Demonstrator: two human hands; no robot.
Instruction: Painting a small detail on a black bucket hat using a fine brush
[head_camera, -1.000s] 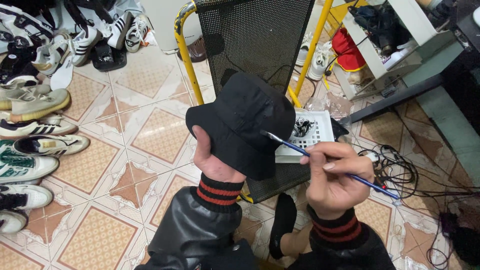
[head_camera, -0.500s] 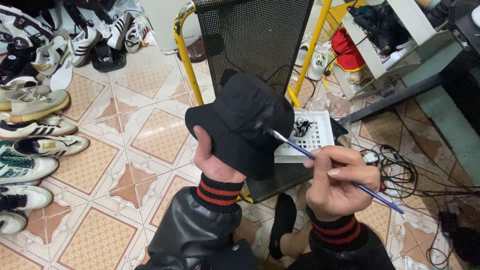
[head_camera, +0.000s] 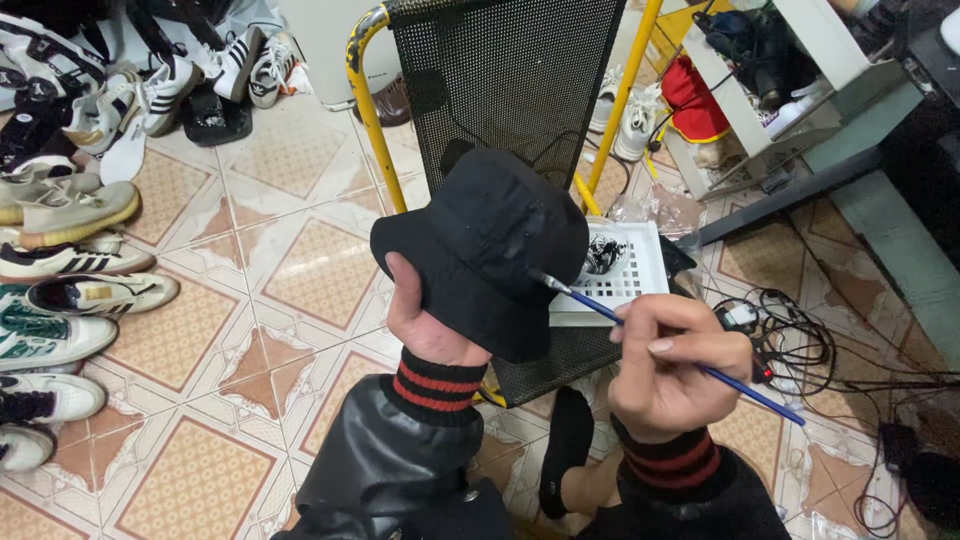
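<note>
Two hands are at work, and I start at my right hand (head_camera: 672, 365), whose fingers (head_camera: 668, 345) are curled tight around the blue shaft of a thin paintbrush (head_camera: 668, 345), pinching it about midway along. From that pinch the brush slants up and away to its metal ferrule and tip, which touch the side of a black bucket hat (head_camera: 490, 240) near the brim; its tail end sticks out past my knuckles on the far side, down toward the floor. My left hand (head_camera: 425, 320) is pushed up inside the hat, so its fingertips are hidden and I cannot tell how they are spread, though the thumb (head_camera: 400, 290) lies pressed against the outside of the brim and the hat sits propped on that hand. Just beyond the brush tip, behind the hat, a white perforated tray (head_camera: 625, 280) rests on the black mesh seat of a yellow-framed chair (head_camera: 500, 80), with a small dark-smeared dish (head_camera: 603, 253) on it. Farther out past my right hand, tangled cables (head_camera: 810, 350) lie on the tiled floor (head_camera: 290, 270); well beyond my left hand, rows of sneakers (head_camera: 70, 290) line the tiles.
</note>
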